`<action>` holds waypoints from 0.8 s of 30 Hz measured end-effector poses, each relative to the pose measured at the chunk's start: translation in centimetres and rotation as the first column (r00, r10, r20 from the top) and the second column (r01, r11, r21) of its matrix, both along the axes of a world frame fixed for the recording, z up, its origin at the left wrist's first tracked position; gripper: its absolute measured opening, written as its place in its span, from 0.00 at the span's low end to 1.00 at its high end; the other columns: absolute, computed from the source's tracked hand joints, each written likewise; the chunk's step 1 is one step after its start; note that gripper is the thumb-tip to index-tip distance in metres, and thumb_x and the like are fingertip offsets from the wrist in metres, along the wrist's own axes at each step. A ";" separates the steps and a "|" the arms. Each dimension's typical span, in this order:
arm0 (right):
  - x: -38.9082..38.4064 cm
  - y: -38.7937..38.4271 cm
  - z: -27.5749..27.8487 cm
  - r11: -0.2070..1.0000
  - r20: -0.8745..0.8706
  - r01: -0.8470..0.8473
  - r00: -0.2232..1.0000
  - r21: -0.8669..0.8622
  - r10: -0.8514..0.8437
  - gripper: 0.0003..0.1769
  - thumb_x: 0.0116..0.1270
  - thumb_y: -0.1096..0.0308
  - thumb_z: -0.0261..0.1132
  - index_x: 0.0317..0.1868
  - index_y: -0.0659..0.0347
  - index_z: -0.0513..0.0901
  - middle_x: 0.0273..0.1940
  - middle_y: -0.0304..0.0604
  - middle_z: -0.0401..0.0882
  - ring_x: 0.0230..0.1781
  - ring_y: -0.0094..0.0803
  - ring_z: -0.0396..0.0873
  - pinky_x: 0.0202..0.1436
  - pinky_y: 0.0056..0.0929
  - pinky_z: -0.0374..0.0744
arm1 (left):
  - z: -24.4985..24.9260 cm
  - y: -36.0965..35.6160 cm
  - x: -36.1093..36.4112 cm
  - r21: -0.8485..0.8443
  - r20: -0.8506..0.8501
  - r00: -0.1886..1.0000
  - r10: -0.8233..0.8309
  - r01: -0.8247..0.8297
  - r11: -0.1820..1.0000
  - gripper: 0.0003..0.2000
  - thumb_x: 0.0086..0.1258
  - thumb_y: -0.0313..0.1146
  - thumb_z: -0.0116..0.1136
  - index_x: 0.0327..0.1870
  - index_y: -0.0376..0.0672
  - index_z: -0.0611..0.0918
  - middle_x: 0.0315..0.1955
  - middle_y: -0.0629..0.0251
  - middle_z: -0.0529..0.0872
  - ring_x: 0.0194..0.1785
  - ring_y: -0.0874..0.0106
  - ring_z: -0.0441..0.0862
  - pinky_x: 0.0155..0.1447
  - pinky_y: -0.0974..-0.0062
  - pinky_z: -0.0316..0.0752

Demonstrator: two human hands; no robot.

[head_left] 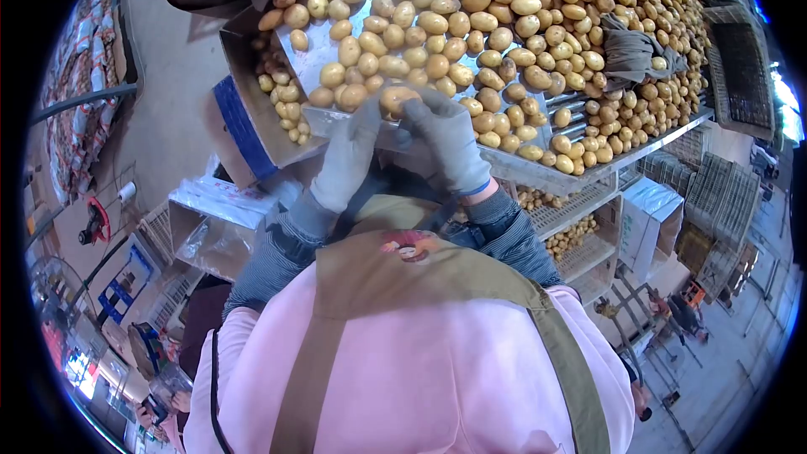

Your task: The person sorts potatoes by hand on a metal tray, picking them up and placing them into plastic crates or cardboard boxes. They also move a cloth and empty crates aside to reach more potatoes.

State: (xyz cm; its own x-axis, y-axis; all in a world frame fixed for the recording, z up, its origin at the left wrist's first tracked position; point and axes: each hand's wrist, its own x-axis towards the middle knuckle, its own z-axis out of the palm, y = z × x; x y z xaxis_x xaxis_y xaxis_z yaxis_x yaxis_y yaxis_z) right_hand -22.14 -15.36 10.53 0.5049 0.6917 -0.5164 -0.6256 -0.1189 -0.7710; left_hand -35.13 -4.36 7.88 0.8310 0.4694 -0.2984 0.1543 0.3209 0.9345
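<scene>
Potato point(397, 101), head view: at the table's point(306, 65) near edge, pinched between curled, nearly closed fingertips of left hand point(348, 154) and right hand point(451, 136). Step appears to be single-piece handling; next move likely needs steady grip.

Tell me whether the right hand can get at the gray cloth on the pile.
Probably yes: the gray cloth lies on top, only potatoes between, though the right hand seems busy with one at the edge.

We hold one oval, yellow-brown potato point(398, 100), slightly blurred and partly covered by fingers, between our left hand point(350, 151) and right hand point(448, 133), by the loose potatoes point(526, 5).
</scene>
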 end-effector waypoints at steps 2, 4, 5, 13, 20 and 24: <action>-0.3 0.0 0.1 1.000 -0.046 0.022 0.999 0.008 -0.021 0.20 0.75 0.63 0.68 0.60 0.67 0.83 0.45 0.37 0.86 0.39 0.19 0.82 0.40 0.19 0.81 | 0.1 -0.5 0.1 0.079 0.053 0.999 0.012 -0.016 0.997 0.28 0.83 0.49 0.51 0.73 0.37 0.70 0.55 0.61 0.83 0.51 0.76 0.82 0.53 0.76 0.79; -0.4 0.2 -1.1 0.996 0.239 -0.089 0.967 -0.008 0.088 0.19 0.76 0.61 0.67 0.58 0.68 0.84 0.44 0.37 0.86 0.37 0.19 0.81 0.38 0.19 0.79 | 0.5 -0.7 0.9 0.240 0.125 0.991 0.046 -0.075 0.968 0.29 0.81 0.50 0.54 0.73 0.37 0.70 0.56 0.62 0.82 0.50 0.75 0.82 0.53 0.76 0.79; -0.5 0.4 -2.6 0.979 0.521 -0.193 0.831 -0.061 0.196 0.19 0.77 0.60 0.66 0.56 0.68 0.85 0.43 0.37 0.86 0.36 0.18 0.81 0.36 0.19 0.79 | -0.9 -0.4 1.0 0.307 0.128 0.989 0.067 -0.104 0.946 0.28 0.78 0.50 0.59 0.69 0.38 0.72 0.54 0.63 0.81 0.48 0.74 0.81 0.53 0.76 0.78; 0.7 5.6 -9.8 0.809 0.832 -0.194 -0.094 -0.554 0.547 0.26 0.73 0.47 0.61 0.66 0.47 0.80 0.64 0.44 0.79 0.67 0.46 0.73 0.70 0.54 0.67 | -6.0 7.0 -0.5 0.321 -0.161 0.825 0.541 -0.475 0.819 0.17 0.77 0.34 0.57 0.61 0.37 0.76 0.54 0.56 0.82 0.56 0.69 0.79 0.61 0.71 0.76; 6.6 16.5 -13.0 0.764 0.717 0.048 -0.312 -0.643 0.623 0.31 0.74 0.46 0.55 0.72 0.48 0.70 0.75 0.42 0.66 0.78 0.46 0.60 0.77 0.65 0.54 | -12.5 10.9 -0.2 0.214 -0.130 0.852 0.508 -0.476 0.853 0.27 0.76 0.29 0.54 0.75 0.36 0.65 0.64 0.50 0.77 0.66 0.62 0.75 0.69 0.70 0.71; 14.9 25.3 -13.5 0.864 0.852 0.019 -0.158 -0.502 0.499 0.35 0.71 0.44 0.57 0.76 0.43 0.67 0.75 0.47 0.65 0.77 0.50 0.58 0.72 0.68 0.57 | -12.8 12.1 -0.1 0.058 -0.102 0.815 0.571 -0.568 0.821 0.28 0.78 0.32 0.52 0.76 0.40 0.62 0.66 0.52 0.74 0.69 0.61 0.72 0.71 0.70 0.69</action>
State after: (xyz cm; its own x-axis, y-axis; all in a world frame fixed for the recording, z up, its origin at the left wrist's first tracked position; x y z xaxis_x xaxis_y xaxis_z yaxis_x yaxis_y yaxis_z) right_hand -7.22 9.96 -2.95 0.4431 0.8824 0.1582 0.8578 -0.3660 -0.3609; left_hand -35.26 7.78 -4.96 0.3757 0.8565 -0.3539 0.0530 0.3614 0.9309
